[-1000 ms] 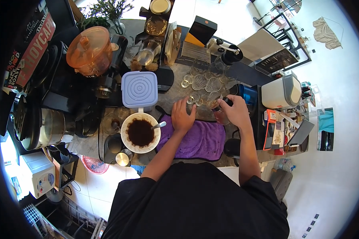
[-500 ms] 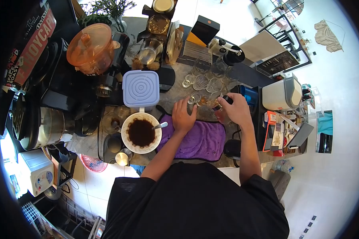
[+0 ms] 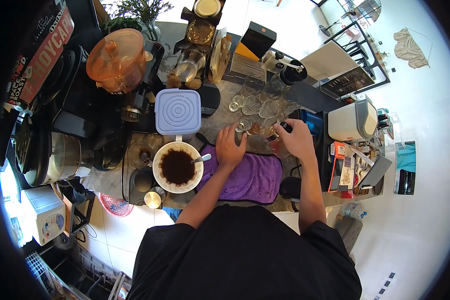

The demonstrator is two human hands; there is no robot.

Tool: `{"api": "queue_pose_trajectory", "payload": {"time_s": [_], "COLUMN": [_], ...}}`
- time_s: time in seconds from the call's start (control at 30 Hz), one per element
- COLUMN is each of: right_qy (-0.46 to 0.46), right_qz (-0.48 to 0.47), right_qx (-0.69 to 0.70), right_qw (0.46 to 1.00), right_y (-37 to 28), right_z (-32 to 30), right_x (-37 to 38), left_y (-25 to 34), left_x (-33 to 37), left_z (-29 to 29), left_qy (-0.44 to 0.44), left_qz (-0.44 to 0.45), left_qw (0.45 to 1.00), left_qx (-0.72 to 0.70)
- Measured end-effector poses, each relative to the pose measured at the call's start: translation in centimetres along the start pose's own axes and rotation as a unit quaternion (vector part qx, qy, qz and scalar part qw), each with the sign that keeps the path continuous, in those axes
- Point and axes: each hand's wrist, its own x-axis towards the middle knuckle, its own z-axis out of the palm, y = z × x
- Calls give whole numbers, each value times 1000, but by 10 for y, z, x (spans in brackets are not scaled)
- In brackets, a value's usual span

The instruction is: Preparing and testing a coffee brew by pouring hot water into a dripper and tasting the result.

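Observation:
My left hand (image 3: 230, 148) reaches over the edge of a purple cloth (image 3: 252, 175), thumb and fingertips closed at the side of a small clear glass (image 3: 244, 125). Just right of it stands another small glass (image 3: 255, 128) with amber liquid. My right hand (image 3: 300, 142) grips a clear vessel with a black top or handle (image 3: 286, 126), tilted toward the small glasses; its lower part looks reddish, and my fingers hide its full shape. Behind the hands several clear glasses (image 3: 252, 105) stand grouped on the grey counter.
Left of the cloth is a white bowl (image 3: 158, 175) of dark liquid with a spoon (image 3: 203, 158). A blue-lidded container (image 3: 178, 111) stands behind it. Farther left are an orange-lidded hopper (image 3: 114, 60) and black machines. A white bin-like container (image 3: 352, 120) stands at right.
The whole view has shifted slightly. Both hands keep nearly the same places, and the vessel in my right hand stays tilted by the small glasses.

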Motion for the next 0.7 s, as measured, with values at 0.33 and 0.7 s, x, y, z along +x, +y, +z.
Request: {"api": "queue_pose_trajectory", "payload": {"time_s": [0.33, 0.7], "right_qy": [-5, 1], "right_qz": [19, -56], "right_qx": [109, 97], "right_qw": [994, 994], "right_y": [12, -9], "right_z": [-8, -4], "right_x": [2, 12], "left_y": [0, 1], "left_x": [-1, 0], "left_z": [1, 0], "left_qy": [7, 12], "left_qz": [7, 7], "left_qw": [1000, 1000], "left_qx": [0, -2]}}
